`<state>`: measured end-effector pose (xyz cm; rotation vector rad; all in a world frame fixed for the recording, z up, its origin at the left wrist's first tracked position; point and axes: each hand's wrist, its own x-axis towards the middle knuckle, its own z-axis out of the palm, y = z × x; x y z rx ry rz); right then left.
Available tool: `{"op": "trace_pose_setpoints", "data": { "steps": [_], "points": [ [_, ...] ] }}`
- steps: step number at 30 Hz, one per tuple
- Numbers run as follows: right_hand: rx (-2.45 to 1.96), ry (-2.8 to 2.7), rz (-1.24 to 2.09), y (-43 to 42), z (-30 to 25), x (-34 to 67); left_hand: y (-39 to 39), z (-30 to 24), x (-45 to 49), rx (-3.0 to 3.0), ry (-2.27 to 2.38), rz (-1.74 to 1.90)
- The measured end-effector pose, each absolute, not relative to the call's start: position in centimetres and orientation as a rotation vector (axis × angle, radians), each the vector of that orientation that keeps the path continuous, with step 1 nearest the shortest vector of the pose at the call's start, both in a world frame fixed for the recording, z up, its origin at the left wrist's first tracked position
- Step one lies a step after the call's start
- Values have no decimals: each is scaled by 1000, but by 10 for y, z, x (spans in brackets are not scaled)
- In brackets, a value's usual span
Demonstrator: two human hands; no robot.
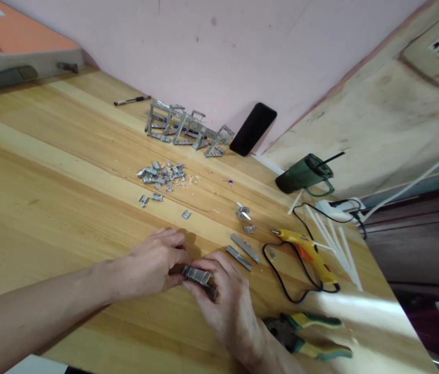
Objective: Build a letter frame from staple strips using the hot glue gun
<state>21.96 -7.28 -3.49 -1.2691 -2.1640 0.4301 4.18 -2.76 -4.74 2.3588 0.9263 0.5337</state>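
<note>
My right hand [229, 301] is closed around a small, ridged silver metal piece [198, 275], holding it between thumb and fingers just above the wooden table. From the other side, my left hand [157, 262] pinches at the left end of that same piece; its fingertips are partly hidden. Two silver metal strips [238, 257] lie just beyond my right hand. Farther off is a heap of small silver metal clips [161, 174] with white scraps, and one loose clip [186, 214] rests nearer my left hand.
Silver metal frames [184, 130] stand by the wall, flanked by a pen [132, 100] and a black phone [254, 130]. To the right are a green mug [305, 173], a power strip [338, 209], white sticks [338, 244], a corded yellow glue gun [309, 252] and pliers [305, 335].
</note>
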Motion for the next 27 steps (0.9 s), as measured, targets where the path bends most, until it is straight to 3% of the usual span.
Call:
{"op": "trace_pose_setpoints", "data": {
  "steps": [27],
  "points": [
    [-1516,-2402,324,-76,-32,233,-27,-45,38,2425,956,378]
  ]
}}
